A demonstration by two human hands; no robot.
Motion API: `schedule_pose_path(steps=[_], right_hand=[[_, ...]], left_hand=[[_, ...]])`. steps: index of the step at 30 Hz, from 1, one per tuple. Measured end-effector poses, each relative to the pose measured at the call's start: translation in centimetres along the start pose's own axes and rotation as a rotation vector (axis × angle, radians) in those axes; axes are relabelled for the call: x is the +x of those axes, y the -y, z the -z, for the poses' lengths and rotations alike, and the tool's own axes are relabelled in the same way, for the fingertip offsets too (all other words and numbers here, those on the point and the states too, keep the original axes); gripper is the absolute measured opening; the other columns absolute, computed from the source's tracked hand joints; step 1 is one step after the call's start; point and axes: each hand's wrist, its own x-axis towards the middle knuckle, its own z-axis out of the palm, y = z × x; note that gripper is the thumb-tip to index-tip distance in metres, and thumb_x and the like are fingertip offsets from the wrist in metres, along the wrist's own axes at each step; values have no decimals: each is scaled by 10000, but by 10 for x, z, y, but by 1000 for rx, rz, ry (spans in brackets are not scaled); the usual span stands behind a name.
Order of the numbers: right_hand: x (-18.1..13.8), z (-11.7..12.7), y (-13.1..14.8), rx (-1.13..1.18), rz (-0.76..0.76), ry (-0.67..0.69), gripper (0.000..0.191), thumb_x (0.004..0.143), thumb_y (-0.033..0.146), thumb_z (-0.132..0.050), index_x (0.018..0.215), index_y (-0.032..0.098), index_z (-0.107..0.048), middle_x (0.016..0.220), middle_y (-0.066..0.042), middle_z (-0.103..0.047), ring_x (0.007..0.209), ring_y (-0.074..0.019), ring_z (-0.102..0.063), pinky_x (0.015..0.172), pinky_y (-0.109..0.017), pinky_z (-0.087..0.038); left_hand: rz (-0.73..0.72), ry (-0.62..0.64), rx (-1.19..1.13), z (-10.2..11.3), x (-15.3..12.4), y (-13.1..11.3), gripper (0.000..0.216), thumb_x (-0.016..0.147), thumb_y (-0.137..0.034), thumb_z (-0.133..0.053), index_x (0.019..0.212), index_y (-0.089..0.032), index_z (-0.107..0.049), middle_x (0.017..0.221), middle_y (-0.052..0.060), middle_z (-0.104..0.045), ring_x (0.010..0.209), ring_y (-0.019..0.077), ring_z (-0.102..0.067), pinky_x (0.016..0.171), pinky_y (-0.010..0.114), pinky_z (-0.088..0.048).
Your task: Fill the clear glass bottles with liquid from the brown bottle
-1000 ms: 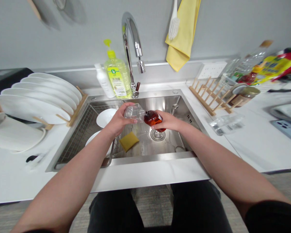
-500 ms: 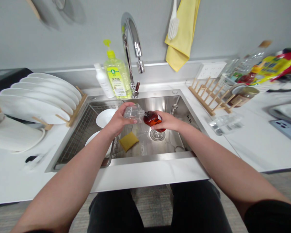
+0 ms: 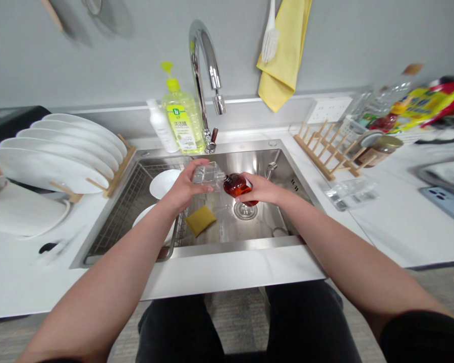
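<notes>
Over the sink (image 3: 242, 244), my left hand (image 3: 185, 187) is closed around a clear plastic container (image 3: 207, 174). My right hand (image 3: 261, 188) grips a bottle of reddish-brown liquid (image 3: 236, 186), tipped on its side with its dark neck pointing left at the container's mouth. Whether any liquid runs out is too small to tell. A yellow sponge (image 3: 201, 221) lies on the sink floor below the hands, left of the drain (image 3: 245, 210). White bowls (image 3: 164, 183) sit in a wire basket (image 3: 117, 222) at the sink's left, partly hidden by my left arm.
Behind the sink stand the faucet (image 3: 206, 75), a dish soap bottle (image 3: 182, 121) and a white bottle (image 3: 162, 126). White plates (image 3: 49, 166) fill a wooden rack on the left. At right are an unfilled wooden rack (image 3: 331, 154), a jar (image 3: 382, 150), clear plastic pieces (image 3: 350, 194) and a phone (image 3: 448, 204).
</notes>
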Motion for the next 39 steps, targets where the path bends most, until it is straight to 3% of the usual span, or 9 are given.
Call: schedule_pose_path(steps=[21,32,39], right_hand=[[2,-1,-4,0,17,3,725,737,467,-1043,1368,263,-750,1250,-78,-874,1160,-367,-817,1074,-515,-654],[2,1,-3,-10,-24,29,707,731,516,-1046,1329,281,-750,1188,-69,-876,1090,-365,-825,937,-487,-706],[1,1,-2,-47,-19,19,693,747,499,-1036,1341,287,-747,1254,-65,-873,1170,-379,-819,1061,-526,-670]], left_hand=[[-29,4,82,1,0,0,927,547,-137,-1061,1402,-284,-733,1387,57,-735,1211,281,-722,1010,398,-597],[-36,2,105,3,1,1,940,543,-150,-1064,1411,-286,-731,1390,68,-740,1255,301,-716,1041,430,-601],[-33,2,113,4,1,1,951,550,-153,-1069,1425,-293,-725,1415,68,-738,1246,290,-709,1029,408,-587]])
